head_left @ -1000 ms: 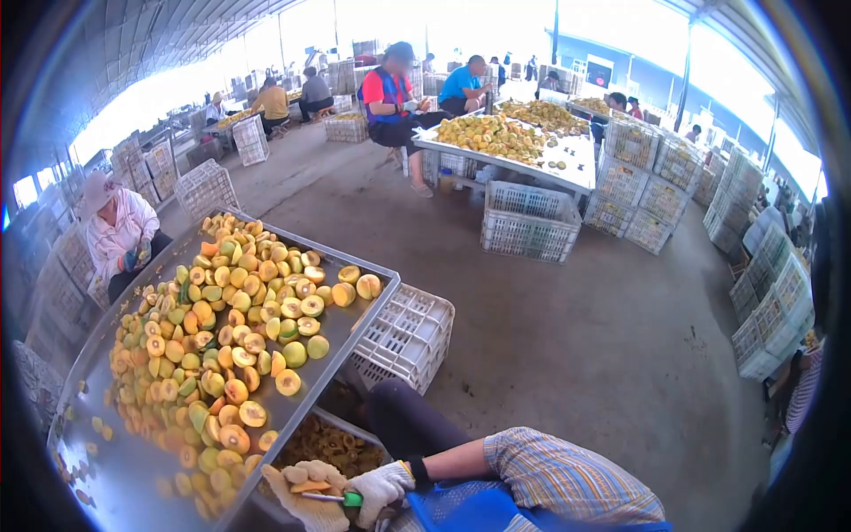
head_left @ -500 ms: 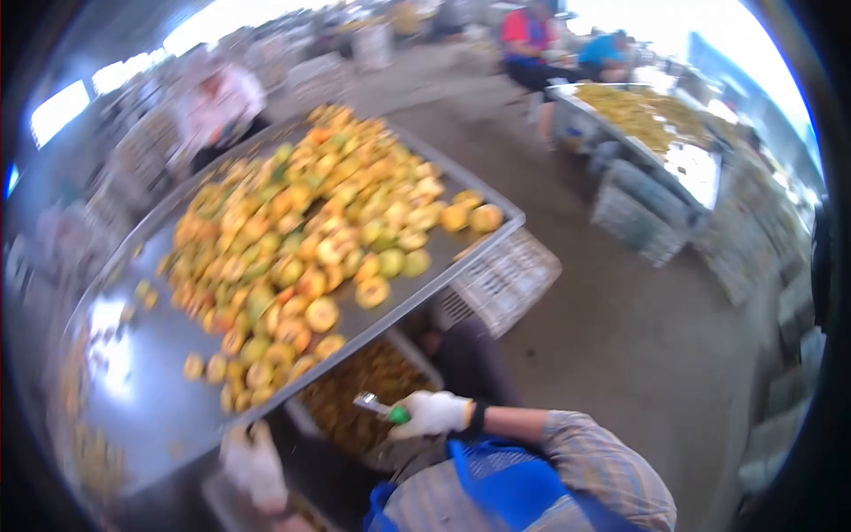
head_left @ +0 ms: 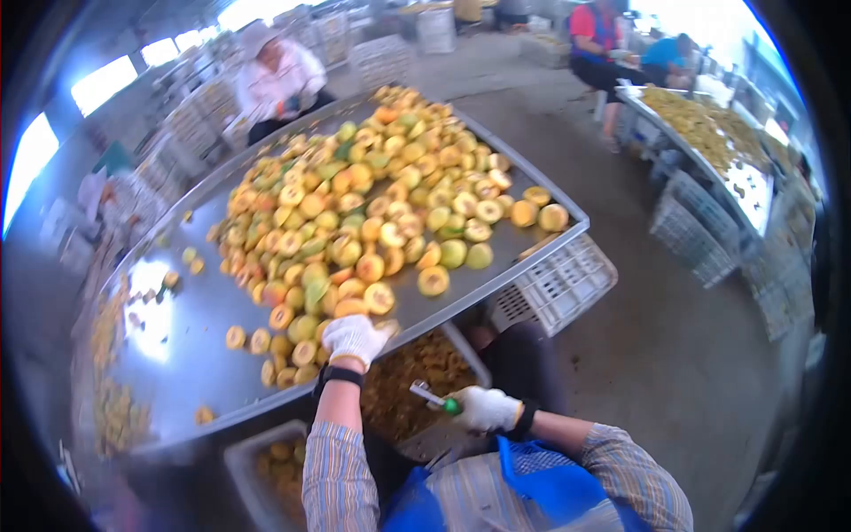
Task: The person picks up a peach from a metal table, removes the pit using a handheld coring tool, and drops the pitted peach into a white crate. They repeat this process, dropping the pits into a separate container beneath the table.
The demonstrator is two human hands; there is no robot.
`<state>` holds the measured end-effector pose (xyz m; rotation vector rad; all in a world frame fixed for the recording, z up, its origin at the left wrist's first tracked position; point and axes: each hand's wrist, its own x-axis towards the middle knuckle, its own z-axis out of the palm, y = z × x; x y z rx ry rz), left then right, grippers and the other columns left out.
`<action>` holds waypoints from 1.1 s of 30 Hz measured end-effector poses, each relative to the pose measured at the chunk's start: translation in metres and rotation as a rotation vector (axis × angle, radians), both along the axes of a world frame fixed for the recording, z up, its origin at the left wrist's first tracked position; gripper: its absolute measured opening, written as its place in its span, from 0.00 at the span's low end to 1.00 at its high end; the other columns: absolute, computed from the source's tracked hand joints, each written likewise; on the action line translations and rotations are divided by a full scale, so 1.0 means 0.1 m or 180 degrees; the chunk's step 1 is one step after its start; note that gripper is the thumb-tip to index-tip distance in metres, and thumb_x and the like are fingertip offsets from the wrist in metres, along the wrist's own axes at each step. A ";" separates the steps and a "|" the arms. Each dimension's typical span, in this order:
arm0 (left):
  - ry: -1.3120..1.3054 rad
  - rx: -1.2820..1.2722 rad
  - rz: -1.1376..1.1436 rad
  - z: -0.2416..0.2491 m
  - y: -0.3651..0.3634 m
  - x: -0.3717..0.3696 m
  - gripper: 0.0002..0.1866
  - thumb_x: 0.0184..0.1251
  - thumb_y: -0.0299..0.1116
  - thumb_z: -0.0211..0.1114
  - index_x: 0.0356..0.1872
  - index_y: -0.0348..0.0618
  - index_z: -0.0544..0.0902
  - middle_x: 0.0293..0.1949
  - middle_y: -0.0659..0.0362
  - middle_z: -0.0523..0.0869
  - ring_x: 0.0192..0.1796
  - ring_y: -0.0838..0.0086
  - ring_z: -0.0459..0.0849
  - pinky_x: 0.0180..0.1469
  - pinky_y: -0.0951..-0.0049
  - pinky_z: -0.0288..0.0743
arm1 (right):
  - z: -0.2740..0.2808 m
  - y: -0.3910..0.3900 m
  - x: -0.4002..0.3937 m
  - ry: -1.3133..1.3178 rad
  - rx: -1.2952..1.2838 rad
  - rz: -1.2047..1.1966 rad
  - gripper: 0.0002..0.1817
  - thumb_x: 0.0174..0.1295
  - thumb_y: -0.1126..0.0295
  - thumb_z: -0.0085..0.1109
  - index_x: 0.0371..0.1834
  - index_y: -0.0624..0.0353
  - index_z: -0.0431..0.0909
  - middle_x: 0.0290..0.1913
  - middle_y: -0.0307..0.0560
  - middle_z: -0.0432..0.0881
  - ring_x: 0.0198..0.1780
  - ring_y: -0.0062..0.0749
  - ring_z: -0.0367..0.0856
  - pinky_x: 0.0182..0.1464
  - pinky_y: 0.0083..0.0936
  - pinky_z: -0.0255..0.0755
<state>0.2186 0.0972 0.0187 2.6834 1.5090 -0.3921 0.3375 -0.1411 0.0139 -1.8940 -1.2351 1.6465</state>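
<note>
My left hand (head_left: pixel 355 340), in a white glove, is at the front edge of the metal table (head_left: pixel 191 306). Its fingers are closed on a peach half (head_left: pixel 387 329), mostly hidden by the glove, beside the heap of halved yellow peaches (head_left: pixel 341 199). Lower and to the right, my gloved right hand (head_left: pixel 487 409) grips a pitting spoon (head_left: pixel 434 395) with a green handle and a metal end pointing left. That spoon is over a crate of brownish scraps (head_left: pixel 412 381) below the table edge.
A second crate (head_left: pixel 257 479) holding fruit is at lower left. Under the table's right corner juts a white plastic crate (head_left: pixel 567 284). Across the table sits a person in a pink top (head_left: pixel 282 80). Another fruit-covered table (head_left: pixel 700 124) and stacked crates stand on the right.
My left hand has risen from beside the lower left crate to the fruit at the table edge, closing on a peach half. My right hand still holds the spoon. The view has shifted.
</note>
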 end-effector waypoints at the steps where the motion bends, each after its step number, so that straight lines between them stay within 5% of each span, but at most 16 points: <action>1: 0.0130 0.0021 -0.0183 -0.04 0.01 0.12 0.33 0.61 0.69 0.55 0.40 0.50 0.91 0.40 0.49 0.90 0.46 0.54 0.88 0.48 0.52 0.79 | -0.18 -0.01 -0.01 -0.0124 0.0175 0.0127 0.18 0.61 0.61 0.59 0.54 0.47 0.83 0.28 0.45 0.86 0.25 0.33 0.85 0.30 0.31 0.77; 3: 0.0028 0.0025 -0.1113 -0.39 0.21 0.17 0.27 0.64 0.67 0.53 0.40 0.61 0.91 0.41 0.55 0.91 0.46 0.55 0.88 0.50 0.52 0.79 | -0.06 -0.07 0.00 -0.0042 0.0475 0.0099 0.21 0.61 0.59 0.61 0.58 0.45 0.82 0.35 0.50 0.88 0.35 0.40 0.87 0.37 0.34 0.79; 4: -0.0096 0.0027 -0.1002 -0.12 0.07 0.21 0.28 0.61 0.67 0.56 0.40 0.57 0.91 0.41 0.54 0.91 0.45 0.56 0.88 0.49 0.54 0.80 | -0.10 -0.08 -0.04 -0.0184 0.0569 0.0077 0.20 0.59 0.56 0.63 0.54 0.47 0.84 0.36 0.51 0.88 0.37 0.41 0.88 0.39 0.35 0.79; 6: -0.0226 0.0197 -0.0607 -0.44 0.25 0.24 0.28 0.48 0.65 0.67 0.34 0.49 0.91 0.38 0.51 0.90 0.44 0.57 0.88 0.47 0.59 0.81 | -0.27 -0.08 -0.11 -0.0226 0.0727 -0.0047 0.17 0.56 0.54 0.64 0.42 0.53 0.83 0.31 0.47 0.87 0.34 0.40 0.86 0.37 0.35 0.79; 8: -0.1186 0.0288 -0.0389 -0.33 0.10 0.14 0.22 0.43 0.54 0.75 0.29 0.44 0.88 0.31 0.48 0.88 0.39 0.52 0.86 0.45 0.59 0.80 | -0.24 -0.12 -0.08 0.0039 0.0751 -0.0219 0.17 0.56 0.54 0.64 0.41 0.53 0.82 0.27 0.44 0.84 0.29 0.37 0.84 0.34 0.35 0.76; 11: -0.3849 -0.1013 -0.0041 -0.20 0.04 -0.06 0.17 0.56 0.43 0.73 0.36 0.38 0.85 0.31 0.54 0.87 0.34 0.60 0.85 0.39 0.69 0.80 | -0.21 -0.14 -0.11 0.0154 0.0718 -0.0262 0.18 0.58 0.52 0.63 0.42 0.53 0.81 0.27 0.43 0.84 0.28 0.35 0.83 0.34 0.34 0.75; 14: -0.5170 -0.1810 0.0722 -0.03 -0.05 -0.33 0.12 0.64 0.42 0.66 0.35 0.43 0.83 0.29 0.62 0.82 0.30 0.72 0.81 0.32 0.70 0.75 | -0.26 -0.18 -0.16 -0.0154 0.0976 -0.0252 0.19 0.59 0.51 0.60 0.44 0.53 0.81 0.29 0.46 0.85 0.31 0.40 0.84 0.37 0.37 0.76; 17: -0.6598 -0.2933 0.1384 -0.28 -0.02 -0.59 0.17 0.68 0.50 0.62 0.38 0.45 0.81 0.31 0.59 0.83 0.27 0.71 0.81 0.27 0.74 0.74 | -0.32 -0.19 -0.21 -0.0519 0.1496 -0.0305 0.20 0.60 0.51 0.59 0.45 0.55 0.80 0.32 0.51 0.85 0.35 0.47 0.86 0.39 0.42 0.76; 18: -0.5995 -0.1131 0.0677 -0.81 0.19 -0.83 0.22 0.71 0.45 0.63 0.57 0.40 0.80 0.47 0.53 0.86 0.50 0.61 0.82 0.50 0.66 0.79 | -0.31 -0.18 -0.23 -0.0553 0.1354 -0.0248 0.19 0.60 0.52 0.58 0.45 0.55 0.80 0.33 0.53 0.85 0.37 0.50 0.85 0.41 0.43 0.76; 19: -0.5998 -0.1142 0.0667 -0.55 -0.01 -0.77 0.22 0.71 0.45 0.63 0.57 0.40 0.80 0.47 0.53 0.86 0.50 0.61 0.82 0.50 0.66 0.79 | -0.30 -0.18 -0.24 -0.0587 0.1206 -0.0190 0.19 0.60 0.53 0.58 0.45 0.56 0.81 0.35 0.55 0.85 0.39 0.53 0.85 0.43 0.45 0.76; 22: -0.7289 -0.3232 0.1631 0.20 -0.77 -0.70 0.21 0.72 0.44 0.62 0.56 0.40 0.79 0.45 0.51 0.86 0.48 0.60 0.84 0.47 0.62 0.81 | -0.40 -0.18 -0.23 -0.0868 0.1363 -0.0059 0.16 0.64 0.53 0.57 0.43 0.53 0.81 0.35 0.56 0.85 0.39 0.53 0.84 0.44 0.44 0.76; 25: -0.6794 -0.3632 0.1094 0.01 -0.86 -0.77 0.17 0.72 0.45 0.62 0.49 0.41 0.81 0.39 0.52 0.86 0.43 0.60 0.85 0.42 0.58 0.83 | -0.18 -0.21 -0.20 -0.0954 0.1679 -0.0177 0.18 0.66 0.51 0.57 0.46 0.53 0.81 0.34 0.56 0.84 0.38 0.54 0.84 0.43 0.44 0.76; 26: -0.6182 -0.3230 0.1186 -0.03 -0.86 -0.79 0.19 0.71 0.50 0.62 0.43 0.43 0.81 0.34 0.53 0.86 0.36 0.60 0.86 0.38 0.58 0.83 | -0.29 -0.18 -0.18 -0.1044 0.1874 -0.0150 0.23 0.67 0.49 0.56 0.60 0.48 0.79 0.33 0.56 0.83 0.36 0.52 0.84 0.40 0.42 0.76; 27: -0.6187 -0.3230 0.1188 0.00 -0.92 -0.76 0.19 0.71 0.50 0.62 0.43 0.43 0.81 0.34 0.53 0.86 0.36 0.60 0.86 0.38 0.58 0.83 | -0.22 -0.19 -0.17 -0.1047 0.1873 -0.0146 0.23 0.67 0.49 0.56 0.60 0.48 0.79 0.33 0.56 0.83 0.36 0.52 0.84 0.40 0.42 0.76; 30: -0.6353 -0.3596 0.2325 0.10 -1.14 -0.64 0.24 0.72 0.57 0.56 0.43 0.43 0.81 0.33 0.53 0.87 0.32 0.63 0.85 0.32 0.68 0.81 | -0.04 -0.18 -0.11 -0.1290 0.1746 -0.0087 0.35 0.69 0.46 0.53 0.78 0.40 0.61 0.31 0.56 0.82 0.33 0.48 0.84 0.37 0.37 0.78; 33: -0.7006 -0.3843 0.2883 -0.24 -1.11 -0.52 0.22 0.73 0.55 0.56 0.35 0.46 0.79 0.30 0.56 0.82 0.27 0.66 0.79 0.27 0.69 0.76 | 0.10 -0.24 -0.06 -0.1361 0.1824 -0.0442 0.34 0.66 0.44 0.57 0.73 0.43 0.69 0.38 0.53 0.87 0.36 0.49 0.87 0.40 0.40 0.80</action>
